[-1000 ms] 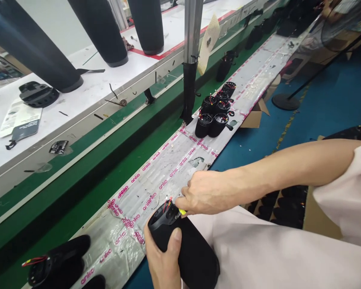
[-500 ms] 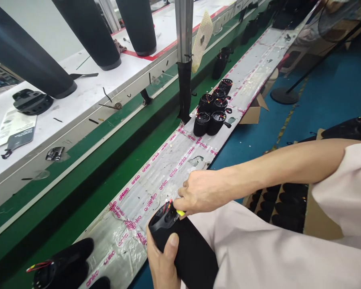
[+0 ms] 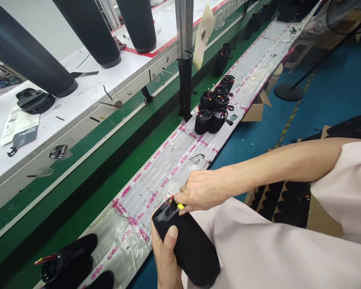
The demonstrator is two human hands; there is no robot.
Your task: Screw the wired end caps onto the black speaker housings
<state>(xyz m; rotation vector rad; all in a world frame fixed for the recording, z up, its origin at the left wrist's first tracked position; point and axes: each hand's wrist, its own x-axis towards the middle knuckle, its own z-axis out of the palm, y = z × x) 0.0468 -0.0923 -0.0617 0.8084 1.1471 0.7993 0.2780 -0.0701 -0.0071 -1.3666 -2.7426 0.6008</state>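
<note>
My left hand is wrapped round a black cloth-covered cylinder, which looks like a portable speaker body. It is tilted against my lap, its plastic-rimmed upper end facing away from me. Red wires stick out of that end. My right hand is closed at the rim, pinching a small tool with a bright yellow part. The fingers hide most of this tool, so its kind is unclear. The working end seems to touch the rim or the cloth edge.
A long bench covered in taped plastic runs away from me. Several black cylinders with wires stand on it, and others lie at lower left. A metal post rises beside the white shelf. Cartons of black cylinders sit to my right.
The view has shifted slightly. The speaker body is a little further right and shows more of its lower end. Both hands keep their grip, the right one staying at the rim.
</note>
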